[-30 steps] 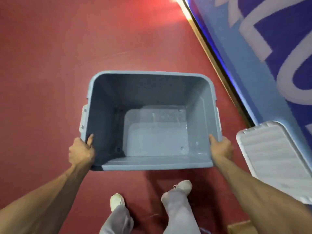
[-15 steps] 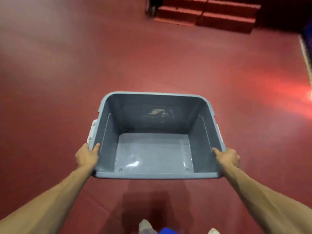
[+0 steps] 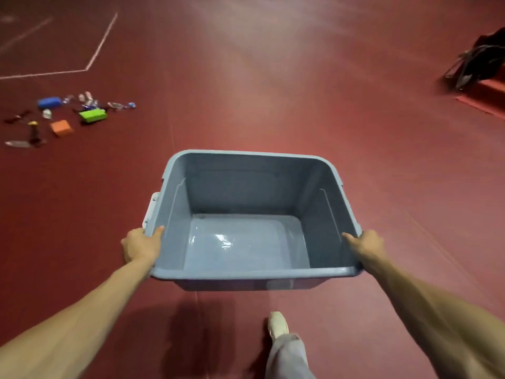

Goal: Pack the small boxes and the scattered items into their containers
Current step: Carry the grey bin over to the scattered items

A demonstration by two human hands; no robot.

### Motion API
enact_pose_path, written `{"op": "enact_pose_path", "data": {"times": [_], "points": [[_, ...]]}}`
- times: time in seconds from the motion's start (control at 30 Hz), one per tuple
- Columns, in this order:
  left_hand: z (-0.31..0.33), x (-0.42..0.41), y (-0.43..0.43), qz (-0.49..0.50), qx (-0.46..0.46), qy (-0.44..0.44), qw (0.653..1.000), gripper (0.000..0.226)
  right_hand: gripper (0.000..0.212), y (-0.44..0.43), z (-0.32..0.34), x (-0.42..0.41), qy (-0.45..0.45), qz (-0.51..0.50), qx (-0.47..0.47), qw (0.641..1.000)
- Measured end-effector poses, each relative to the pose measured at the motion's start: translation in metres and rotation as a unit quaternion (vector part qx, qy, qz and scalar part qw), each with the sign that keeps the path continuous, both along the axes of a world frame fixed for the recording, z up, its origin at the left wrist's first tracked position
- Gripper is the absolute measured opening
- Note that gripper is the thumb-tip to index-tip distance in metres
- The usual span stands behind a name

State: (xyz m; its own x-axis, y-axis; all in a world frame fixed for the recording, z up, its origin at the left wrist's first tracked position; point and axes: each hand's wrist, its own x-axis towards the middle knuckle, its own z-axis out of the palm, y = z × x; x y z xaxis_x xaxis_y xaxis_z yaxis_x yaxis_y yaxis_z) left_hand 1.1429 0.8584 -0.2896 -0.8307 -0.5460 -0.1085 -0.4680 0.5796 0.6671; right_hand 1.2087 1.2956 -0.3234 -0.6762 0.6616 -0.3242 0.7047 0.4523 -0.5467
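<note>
Holding the grey plastic bin (image 3: 207,184) by its two short sides, I have it raised above the red floor (image 3: 273,77) in the lower middle of the frame, with nothing inside it. My left hand (image 3: 140,246) grips the left rim, thumb hooked over the edge; my right hand (image 3: 367,246) grips the right rim the same way. The scattered items lie well apart from the bin, on the floor at the upper left of the frame: a blue box (image 3: 49,102), a green box (image 3: 92,114), an orange box (image 3: 61,128), a clear bottle (image 3: 19,144) and smaller bits too blurred to name. My pale shoe (image 3: 278,324) shows at the bottom centre
</note>
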Motion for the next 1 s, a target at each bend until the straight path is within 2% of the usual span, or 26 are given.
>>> {"op": "enact_pose_path", "data": {"times": [0.13,0.37,0.6,0.8,1.0], "points": [[0.015,-0.071,0.003,0.071,-0.006,0.015,0.997,0.04,0.046,0.01,0.001,-0.14,0.014,0.093,0.011,0.996],[0.042,-0.181,-0.01,0.19,0.02,0.012,0.982,0.043,0.046,-0.012,0.046,-0.359,0.023,0.229,0.047,0.972],[0.016,-0.281,-0.081,0.278,0.05,0.006,0.959,0.048,0.041,-0.103,0.05,-0.534,0.026,0.333,0.062,0.94],[-0.016,-0.394,-0.17,0.326,0.097,-0.016,0.94,0.049,0.039,-0.21,0.045,-0.676,0.014,0.354,0.102,0.93],[-0.004,-0.51,-0.257,0.352,0.11,-0.028,0.929,0.051,0.039,-0.301,0.059,-0.809,0.009,0.374,0.097,0.922]]}}
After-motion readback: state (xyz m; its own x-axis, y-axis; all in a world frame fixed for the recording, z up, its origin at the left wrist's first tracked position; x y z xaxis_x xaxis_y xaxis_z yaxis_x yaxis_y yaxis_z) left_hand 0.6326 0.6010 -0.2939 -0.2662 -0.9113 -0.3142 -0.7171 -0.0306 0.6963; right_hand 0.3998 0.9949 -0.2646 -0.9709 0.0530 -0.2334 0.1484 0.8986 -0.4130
